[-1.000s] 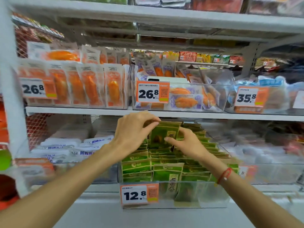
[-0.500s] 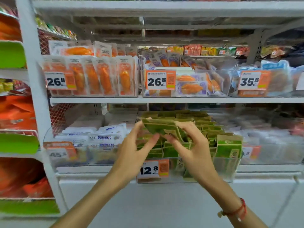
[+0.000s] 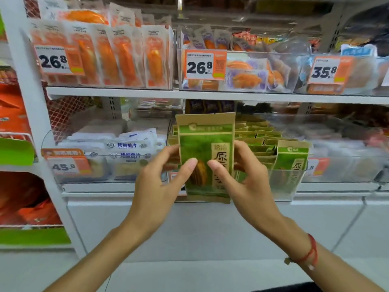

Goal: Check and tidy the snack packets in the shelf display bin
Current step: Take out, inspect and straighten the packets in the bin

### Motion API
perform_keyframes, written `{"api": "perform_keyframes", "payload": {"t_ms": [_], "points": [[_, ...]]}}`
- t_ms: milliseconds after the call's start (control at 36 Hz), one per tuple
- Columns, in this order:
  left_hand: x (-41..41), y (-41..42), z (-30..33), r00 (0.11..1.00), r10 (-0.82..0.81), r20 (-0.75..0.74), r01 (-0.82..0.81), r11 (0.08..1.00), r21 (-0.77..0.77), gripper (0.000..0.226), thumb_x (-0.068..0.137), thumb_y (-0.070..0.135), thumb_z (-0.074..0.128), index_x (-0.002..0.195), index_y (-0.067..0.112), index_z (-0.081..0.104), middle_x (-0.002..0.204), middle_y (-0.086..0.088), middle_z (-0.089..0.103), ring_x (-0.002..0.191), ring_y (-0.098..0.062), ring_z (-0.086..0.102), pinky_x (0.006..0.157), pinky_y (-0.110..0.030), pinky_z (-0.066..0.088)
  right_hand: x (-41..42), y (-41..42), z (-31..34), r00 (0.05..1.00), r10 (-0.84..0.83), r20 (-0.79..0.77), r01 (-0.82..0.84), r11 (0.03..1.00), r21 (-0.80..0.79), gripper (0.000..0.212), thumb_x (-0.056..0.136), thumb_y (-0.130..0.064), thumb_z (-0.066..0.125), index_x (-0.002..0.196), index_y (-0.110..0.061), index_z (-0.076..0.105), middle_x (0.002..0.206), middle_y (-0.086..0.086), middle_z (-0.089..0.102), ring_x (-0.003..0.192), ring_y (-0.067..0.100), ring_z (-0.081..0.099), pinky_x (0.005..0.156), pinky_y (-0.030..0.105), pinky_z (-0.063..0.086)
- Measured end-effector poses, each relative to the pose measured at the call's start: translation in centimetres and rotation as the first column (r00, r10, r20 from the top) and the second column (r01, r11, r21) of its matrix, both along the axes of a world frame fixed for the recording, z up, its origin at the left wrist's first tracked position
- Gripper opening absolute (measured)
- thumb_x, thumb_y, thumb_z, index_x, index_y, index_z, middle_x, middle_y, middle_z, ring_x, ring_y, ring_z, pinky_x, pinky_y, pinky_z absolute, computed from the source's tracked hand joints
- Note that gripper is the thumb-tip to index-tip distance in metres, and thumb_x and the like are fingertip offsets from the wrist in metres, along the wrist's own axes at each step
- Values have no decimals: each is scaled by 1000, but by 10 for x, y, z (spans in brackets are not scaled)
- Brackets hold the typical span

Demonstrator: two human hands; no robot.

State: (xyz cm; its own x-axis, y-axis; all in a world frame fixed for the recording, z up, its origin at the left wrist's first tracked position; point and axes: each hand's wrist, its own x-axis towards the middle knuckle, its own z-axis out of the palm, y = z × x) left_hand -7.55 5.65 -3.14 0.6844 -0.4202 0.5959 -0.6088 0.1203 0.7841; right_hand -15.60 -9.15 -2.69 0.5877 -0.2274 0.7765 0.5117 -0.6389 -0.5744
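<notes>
A green and brown snack packet (image 3: 205, 142) stands upright in front of the shelf, its printed face toward me. My left hand (image 3: 162, 182) grips its left edge, thumb on the front. My right hand (image 3: 242, 182) grips its right edge the same way. Behind it, the clear display bin (image 3: 294, 186) on the lower shelf holds several rows of matching green packets (image 3: 259, 138). One packet (image 3: 291, 159) stands at the bin's front right corner. The bin's price tag is hidden behind the held packet.
A clear bin of white fish-slice packets (image 3: 130, 150) with a 45.8 tag sits left of the green bin. The upper shelf (image 3: 210, 94) carries orange packets and tags reading 26.8 and 35.8. A white upright post (image 3: 40, 127) stands at the left. Blurred packets fill the bin on the right.
Both hands lifted a green packet out of the bin, pulled it toward me and turned it upright to face me. The view has moved closer and lower.
</notes>
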Motion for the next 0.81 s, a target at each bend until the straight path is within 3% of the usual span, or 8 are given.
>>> {"api": "perform_keyframes", "payload": {"t_ms": [83, 167, 250, 389, 500, 583, 694, 806], "points": [[3, -3, -7, 990, -53, -131, 52, 999, -14, 26, 82, 42, 67, 102, 26, 69, 98, 12, 74, 95, -6, 69, 80, -17, 52, 1, -1, -7, 982, 91, -163, -62, 982, 176, 29, 92, -35, 54, 115, -17, 57, 105, -13, 69, 95, 4, 68, 75, 24, 57], [7, -6, -15, 958, -79, -274, 89, 996, 26, 32, 75, 41, 64, 98, 20, 70, 95, 9, 75, 93, -6, 69, 78, -17, 53, 3, -5, -14, 961, 71, -267, -4, 970, 243, 31, 93, -38, 46, 101, -14, 62, 90, -1, 71, 81, 13, 69, 64, 34, 58], [12, -6, -22, 926, -73, -369, 130, 983, 132, 34, 76, 43, 65, 99, 20, 71, 99, 5, 75, 98, -9, 69, 83, -23, 55, 4, -13, -20, 944, 26, -329, 62, 965, 254, 22, 99, -29, 47, 89, -18, 64, 81, -4, 69, 73, 6, 66, 58, 20, 50], [9, -8, -28, 912, -90, -400, 190, 957, 219, 10, 89, 26, 65, 98, 24, 70, 99, 6, 73, 85, 4, 68, 62, -17, 54, 3, -26, -23, 937, 39, -348, 101, 922, 375, 12, 96, -19, 59, 87, -20, 66, 81, 0, 74, 72, 7, 68, 64, 22, 53], [7, -12, -30, 901, -107, -420, 217, 950, 224, 11, 90, 25, 65, 98, 21, 71, 94, 8, 74, 82, 3, 69, 64, -17, 55, -2, -29, -22, 938, 52, -342, 106, 898, 427, 16, 94, -16, 61, 79, -17, 65, 70, -3, 71, 64, 4, 65, 57, 16, 50], [6, -14, -29, 894, -126, -431, 251, 936, 246, 13, 92, 27, 62, 101, 23, 70, 93, 11, 75, 87, 2, 69, 68, -14, 54, -5, -29, -21, 955, -14, -296, 131, 917, 377, 16, 93, -16, 63, 77, -17, 64, 73, 8, 71, 65, 11, 64, 57, 24, 50], [7, -18, -29, 938, -21, -347, 143, 933, 330, 11, 89, 34, 66, 100, 34, 65, 98, 12, 71, 86, 4, 67, 71, -20, 57, -7, -32, -24, 959, -125, -256, 201, 934, 297, 15, 92, -16, 64, 78, -16, 62, 71, 8, 70, 64, 16, 67, 57, 38, 56], [2, -16, -25, 984, 178, 22, -166, 853, 495, 29, 79, 47, 74, 106, 41, 63, 92, 25, 66, 76, 8, 64, 74, -29, 55, -8, -34, -26, 953, -215, -215, 260, 942, 212, 15, 91, -18, 67, 76, -17, 64, 66, 2, 67, 62, 23, 65, 56, 41, 56]]}}
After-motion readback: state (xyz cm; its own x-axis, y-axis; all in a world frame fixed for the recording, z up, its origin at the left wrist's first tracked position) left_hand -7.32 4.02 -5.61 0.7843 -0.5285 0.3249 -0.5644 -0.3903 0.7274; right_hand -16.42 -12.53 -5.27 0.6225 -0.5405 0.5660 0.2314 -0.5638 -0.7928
